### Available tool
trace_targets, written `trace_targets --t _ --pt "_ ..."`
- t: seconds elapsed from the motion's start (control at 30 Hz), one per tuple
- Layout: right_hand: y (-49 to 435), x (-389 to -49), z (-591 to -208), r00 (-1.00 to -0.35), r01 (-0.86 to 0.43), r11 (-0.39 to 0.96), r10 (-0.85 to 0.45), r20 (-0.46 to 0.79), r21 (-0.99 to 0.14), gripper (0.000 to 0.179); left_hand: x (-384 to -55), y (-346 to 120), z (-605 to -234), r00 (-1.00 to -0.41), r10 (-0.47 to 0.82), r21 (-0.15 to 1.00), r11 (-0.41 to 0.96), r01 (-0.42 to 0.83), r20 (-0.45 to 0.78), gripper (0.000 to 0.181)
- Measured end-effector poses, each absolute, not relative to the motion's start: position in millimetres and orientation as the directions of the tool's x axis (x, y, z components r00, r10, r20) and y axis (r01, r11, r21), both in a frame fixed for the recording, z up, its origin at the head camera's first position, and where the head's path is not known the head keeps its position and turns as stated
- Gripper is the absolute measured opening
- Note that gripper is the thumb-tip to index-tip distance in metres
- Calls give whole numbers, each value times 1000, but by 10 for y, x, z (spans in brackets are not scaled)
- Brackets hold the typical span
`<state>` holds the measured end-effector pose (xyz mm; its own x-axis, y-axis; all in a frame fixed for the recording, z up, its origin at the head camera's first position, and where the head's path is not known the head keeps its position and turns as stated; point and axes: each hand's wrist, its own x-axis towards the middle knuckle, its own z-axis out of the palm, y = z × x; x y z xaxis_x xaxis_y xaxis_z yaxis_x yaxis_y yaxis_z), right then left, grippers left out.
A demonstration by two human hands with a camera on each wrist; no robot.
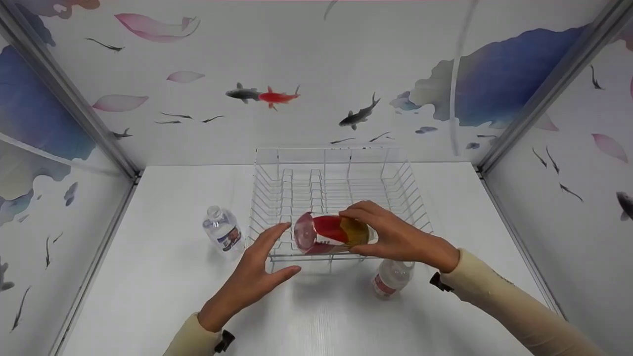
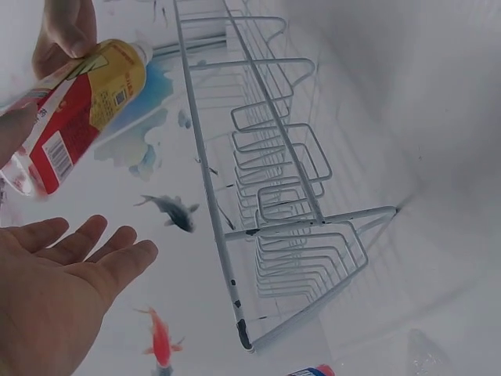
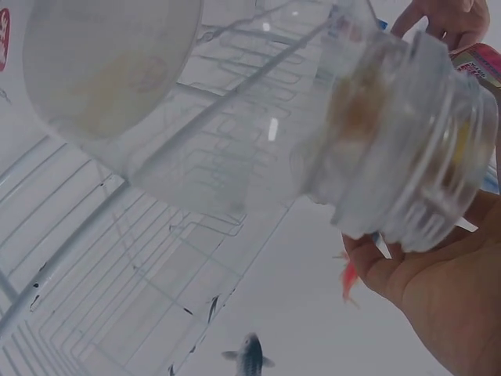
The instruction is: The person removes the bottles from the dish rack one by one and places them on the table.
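My right hand (image 1: 400, 240) grips a plastic bottle (image 1: 332, 227) with a red and yellow label, lying sideways above the front rail of a white wire dish rack (image 1: 306, 257). The bottle's base points left. Close to that base is my left hand (image 1: 252, 272), thumb and fingers spread, apart from the bottle. In the left wrist view the label and barcode of the bottle (image 2: 74, 117) show beyond the open left palm (image 2: 51, 294). A clear bottle's uncapped neck (image 3: 407, 141) fills the front of the right wrist view, partly covering the right hand (image 3: 450, 298).
Left of the rack stands a clear uncapped bottle (image 1: 222, 232) with a blue and red label. Another clear bottle (image 1: 390, 279) with a red band stands at the rack's front right, below my right wrist. Printed panels with fish enclose the white table (image 1: 316, 321).
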<state>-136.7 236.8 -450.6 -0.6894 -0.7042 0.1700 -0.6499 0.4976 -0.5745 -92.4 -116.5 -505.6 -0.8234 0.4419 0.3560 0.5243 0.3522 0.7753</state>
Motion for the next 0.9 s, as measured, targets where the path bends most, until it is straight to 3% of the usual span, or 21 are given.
trace_targets --t 0.4,0.9 --pt "2335 -1344 -4503 -671 -679 492 -717 188 -545 67 -936 -1113 -5040 -840 455 811 344 473 296 93" --pt "2319 -1297 -4472 -622 -728 453 -753 217 -514 66 -942 -1054 -5053 -825 473 822 303 481 308 85"
